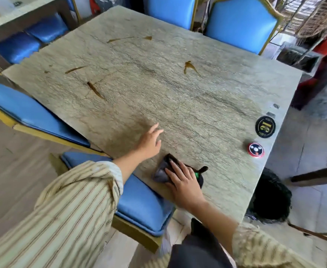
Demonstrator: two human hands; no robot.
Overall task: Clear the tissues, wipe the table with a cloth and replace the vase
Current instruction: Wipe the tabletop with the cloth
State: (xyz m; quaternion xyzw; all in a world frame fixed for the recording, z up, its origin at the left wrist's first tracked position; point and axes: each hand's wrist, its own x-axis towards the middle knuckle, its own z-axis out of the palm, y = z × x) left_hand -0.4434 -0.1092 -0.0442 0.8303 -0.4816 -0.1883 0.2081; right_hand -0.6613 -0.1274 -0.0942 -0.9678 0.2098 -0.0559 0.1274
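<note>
Your right grip [182, 180] pressed flat-fingered on the dark cloth [161, 172]; your left grip [150, 142], beyond it, hovered spread. Brown smears [187, 66] lay far beyond on the tabletop [178, 105]; short strokes could miss them.

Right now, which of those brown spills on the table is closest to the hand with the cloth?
The long diagonal streak left of the table's centre. The splash and other streaks lie farther back from the right hand pressing the dark cloth.
</note>
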